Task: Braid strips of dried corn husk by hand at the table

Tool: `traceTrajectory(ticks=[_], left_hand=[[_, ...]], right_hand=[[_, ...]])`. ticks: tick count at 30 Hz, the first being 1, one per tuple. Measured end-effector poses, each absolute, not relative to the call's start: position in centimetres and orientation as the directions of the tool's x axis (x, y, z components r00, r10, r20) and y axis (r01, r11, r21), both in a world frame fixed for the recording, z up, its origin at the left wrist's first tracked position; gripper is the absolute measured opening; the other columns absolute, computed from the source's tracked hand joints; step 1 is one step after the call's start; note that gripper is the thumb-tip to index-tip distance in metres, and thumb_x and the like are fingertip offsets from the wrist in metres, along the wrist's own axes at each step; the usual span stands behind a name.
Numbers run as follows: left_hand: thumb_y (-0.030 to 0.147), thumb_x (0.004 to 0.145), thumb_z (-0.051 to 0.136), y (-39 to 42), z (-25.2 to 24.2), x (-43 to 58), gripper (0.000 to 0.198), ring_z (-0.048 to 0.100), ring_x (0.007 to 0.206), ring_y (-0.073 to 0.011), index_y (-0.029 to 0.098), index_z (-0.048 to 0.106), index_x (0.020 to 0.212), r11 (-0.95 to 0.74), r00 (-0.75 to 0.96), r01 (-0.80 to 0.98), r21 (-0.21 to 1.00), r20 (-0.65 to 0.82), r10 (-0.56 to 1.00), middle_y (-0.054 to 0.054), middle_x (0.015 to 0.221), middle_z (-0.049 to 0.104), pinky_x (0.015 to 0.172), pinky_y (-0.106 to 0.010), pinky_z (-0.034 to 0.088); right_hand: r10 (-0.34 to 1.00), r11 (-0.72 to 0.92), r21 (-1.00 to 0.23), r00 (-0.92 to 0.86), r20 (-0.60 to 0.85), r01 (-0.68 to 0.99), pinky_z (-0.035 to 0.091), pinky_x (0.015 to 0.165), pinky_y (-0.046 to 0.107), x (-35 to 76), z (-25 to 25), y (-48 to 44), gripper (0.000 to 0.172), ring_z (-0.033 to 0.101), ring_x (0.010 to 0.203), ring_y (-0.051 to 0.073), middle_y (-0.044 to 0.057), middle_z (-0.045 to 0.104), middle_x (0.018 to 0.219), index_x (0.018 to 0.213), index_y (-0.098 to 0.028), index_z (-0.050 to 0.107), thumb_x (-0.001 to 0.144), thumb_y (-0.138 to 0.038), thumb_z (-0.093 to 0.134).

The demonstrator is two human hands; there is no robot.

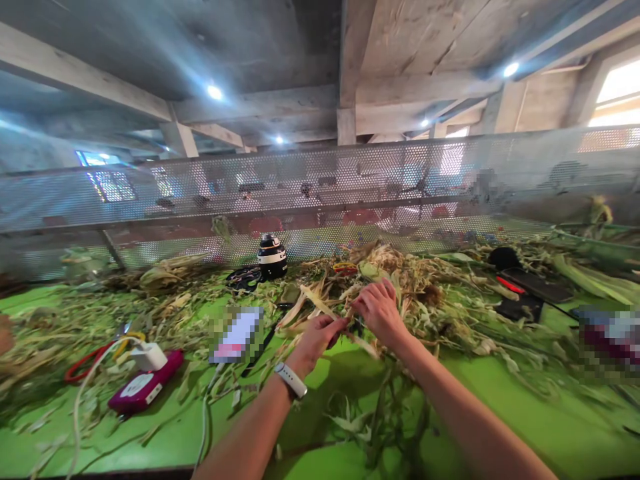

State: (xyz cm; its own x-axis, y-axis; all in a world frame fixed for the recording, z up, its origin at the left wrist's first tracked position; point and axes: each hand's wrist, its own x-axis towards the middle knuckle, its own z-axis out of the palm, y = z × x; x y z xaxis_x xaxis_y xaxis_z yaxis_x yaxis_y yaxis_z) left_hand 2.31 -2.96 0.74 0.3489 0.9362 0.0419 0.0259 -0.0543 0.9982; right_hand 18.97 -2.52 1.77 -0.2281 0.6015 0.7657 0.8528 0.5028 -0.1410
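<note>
My left hand (323,333), with a white band on its wrist, pinches a pale dried corn husk strip (320,303) between thumb and fingers. Close on its right, my right hand (384,310) has its fingers bent and pressed together at the same bundle of husk. Its fingertips partly hide what they grip. Behind both hands lies a heap of dry, tangled husks (425,293). Dark green husk scraps (370,420) lie on the green table (310,400) in front of me.
A phone (237,333) with a cable lies left of my hands. Farther left are a maroon power strip (145,387) with a white plug (149,357) and a red loop (83,367). A black-and-white bottle (273,259) stands near the perforated metal screen (300,180). Dark items (535,285) lie right.
</note>
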Motion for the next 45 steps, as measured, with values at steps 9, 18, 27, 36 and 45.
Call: traceTrajectory(ticks=[9, 18, 27, 36, 45], left_hand=[[0.049, 0.067, 0.066, -3.1, 0.8, 2.0, 0.038, 0.038, 0.037, -0.007, 0.016, 0.056, 0.052, 0.005, 0.427, -0.089, 0.996, 0.033, 0.904, 0.003, 0.039, 0.049, 0.043, -0.023, 0.024], [0.036, 0.077, 0.061, -1.8, 0.9, 2.5, 0.024, 0.065, 0.085, -0.0193, 0.014, 0.066, 0.082, 0.165, 0.258, -0.677, 0.717, 0.021, 0.966, -0.007, 0.074, 0.072, 0.078, -0.028, 0.045], [0.042, 0.064, 0.073, -2.5, 0.1, 3.1, 0.033, 0.062, 0.089, -0.022, 0.013, 0.069, 0.081, -0.036, 0.117, -0.602, 0.797, 0.133, 0.984, -0.008, 0.085, 0.07, 0.088, -0.034, 0.042], [0.03, 0.062, 0.074, -2.8, 0.4, 3.2, 0.028, 0.064, 0.086, -0.0196, 0.017, 0.064, 0.085, 0.033, 0.161, -0.645, 0.763, 0.093, 0.983, -0.006, 0.086, 0.07, 0.086, -0.033, 0.045], [0.034, 0.062, 0.074, -3.1, 0.8, 3.0, 0.035, 0.063, 0.08, -0.0188, 0.018, 0.064, 0.092, 0.016, 0.213, -0.548, 0.836, 0.121, 0.97, -0.007, 0.09, 0.07, 0.067, -0.028, 0.046]], right_hand=[[0.518, 0.484, -0.126, -0.167, 0.839, 0.866, 0.031, 0.094, 0.039, 19.1, 1.6, -1.9, 0.02, 0.052, 0.084, 0.019, 0.003, 0.062, 0.081, 0.074, -0.021, 0.057, 0.089, -0.031, 0.049], [0.7, 0.517, -0.532, 0.027, 0.713, 0.67, 0.042, 0.07, 0.03, 18.5, 2.3, -3.5, 0.018, 0.054, 0.072, 0.018, 0.004, 0.06, 0.072, 0.073, -0.019, 0.055, 0.083, -0.031, 0.047], [0.826, 0.558, -0.64, -0.287, 0.484, 0.527, 0.042, 0.075, 0.032, 15.5, -0.7, -2.9, 0.026, 0.056, 0.08, 0.021, 0.008, 0.065, 0.082, 0.072, -0.017, 0.061, 0.083, -0.037, 0.048], [0.861, 0.501, -0.766, -0.317, 0.397, 0.403, 0.038, 0.058, 0.023, 15.7, 0.0, -3.4, 0.033, 0.048, 0.06, 0.013, 0.001, 0.053, 0.064, 0.066, -0.018, 0.049, 0.087, -0.041, 0.038], [0.865, 0.491, -0.78, -0.322, 0.385, 0.388, 0.041, 0.059, 0.024, 15.9, 0.2, -3.4, 0.027, 0.05, 0.06, 0.013, 0.001, 0.055, 0.063, 0.067, -0.018, 0.048, 0.085, -0.036, 0.039]])
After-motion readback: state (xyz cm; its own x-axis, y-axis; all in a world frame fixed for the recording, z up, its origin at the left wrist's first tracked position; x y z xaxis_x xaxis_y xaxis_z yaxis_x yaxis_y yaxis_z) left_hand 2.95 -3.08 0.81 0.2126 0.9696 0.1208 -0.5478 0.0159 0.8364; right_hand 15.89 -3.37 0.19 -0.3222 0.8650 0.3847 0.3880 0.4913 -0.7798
